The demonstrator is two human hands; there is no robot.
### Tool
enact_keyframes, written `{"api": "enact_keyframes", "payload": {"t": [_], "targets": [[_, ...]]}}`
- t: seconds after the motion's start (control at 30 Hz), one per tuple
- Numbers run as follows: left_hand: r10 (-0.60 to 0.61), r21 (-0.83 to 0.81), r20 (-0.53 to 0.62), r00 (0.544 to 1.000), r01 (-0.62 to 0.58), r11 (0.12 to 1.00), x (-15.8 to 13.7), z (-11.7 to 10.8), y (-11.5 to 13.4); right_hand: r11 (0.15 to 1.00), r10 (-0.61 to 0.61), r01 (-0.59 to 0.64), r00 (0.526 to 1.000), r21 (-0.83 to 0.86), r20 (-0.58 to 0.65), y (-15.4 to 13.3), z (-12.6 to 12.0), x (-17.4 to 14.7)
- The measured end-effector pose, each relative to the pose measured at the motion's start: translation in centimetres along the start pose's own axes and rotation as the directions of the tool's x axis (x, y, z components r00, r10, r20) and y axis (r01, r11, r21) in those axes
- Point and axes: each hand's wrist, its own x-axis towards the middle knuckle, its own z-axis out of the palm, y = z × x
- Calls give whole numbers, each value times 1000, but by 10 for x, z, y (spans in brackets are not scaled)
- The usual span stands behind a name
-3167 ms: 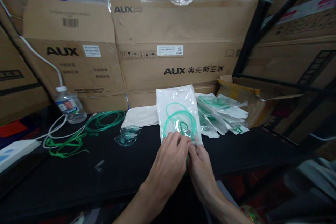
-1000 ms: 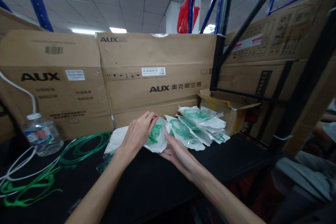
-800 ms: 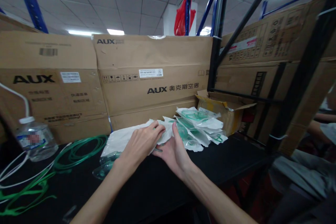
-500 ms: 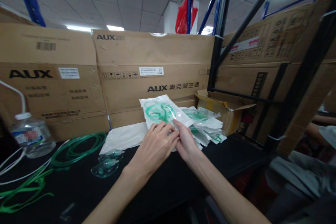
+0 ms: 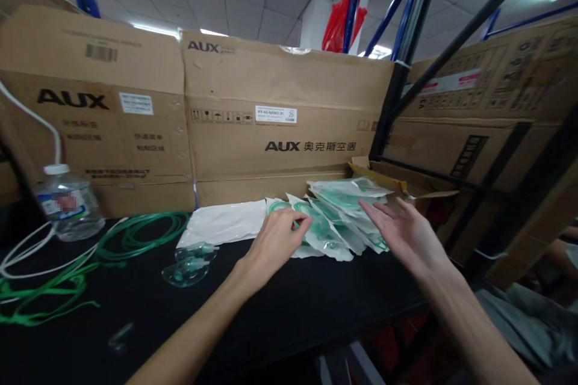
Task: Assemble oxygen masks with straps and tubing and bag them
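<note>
My right hand (image 5: 409, 237) is open at the right end of a pile of clear-and-white pouches (image 5: 323, 225) with green tubing inside. Its fingers are spread, with nothing in them. At the pile's left end, my left hand (image 5: 280, 237) is curled, fingertips drawn toward the thumb. Whatever it pinches, if anything, is hidden. A flat white pouch (image 5: 226, 222) lies to the left of this hand. Closer to me are clear greenish plastic masks (image 5: 189, 264) on the black table surface (image 5: 253, 331).
Coiled green tubing (image 5: 139, 237), bright green straps (image 5: 49, 295) and a plastic bottle (image 5: 70, 204) occupy the left. A small clear piece (image 5: 120, 337) lies in front. Large AUX cartons (image 5: 280, 84) wall the back. An open carton (image 5: 401, 177) and a black rack post (image 5: 388, 114) stand right.
The pouch both hands held up is out of them, and the pile's top pouch sits differently. My hands have parted, the right one moving right and opening. The view has shifted.
</note>
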Motion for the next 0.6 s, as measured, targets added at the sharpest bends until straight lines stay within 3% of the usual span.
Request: {"api": "enact_keyframes", "payload": {"t": [0.1,0.17,0.3,0.4,0.47,0.6], "targets": [[-90,-14,69,994,91,996,12,5,0,973,-130,125,991,-196,-13,2,-11,-32],[-130,-13,116,985,133,991,24,10,1,903,-247,228,969,-363,-7,1,-16,-43],[-191,2,191,963,194,981,53,26,1,610,-438,459,875,-646,208,3,-15,-35],[-254,28,226,940,255,967,71,41,1,377,-419,588,797,-715,434,14,-8,-15],[-298,46,251,921,296,954,82,50,1,257,-366,620,772,-741,520,24,-4,-1],[-376,76,307,874,371,925,102,66,3,66,-257,561,809,-825,529,34,-2,18]]}}
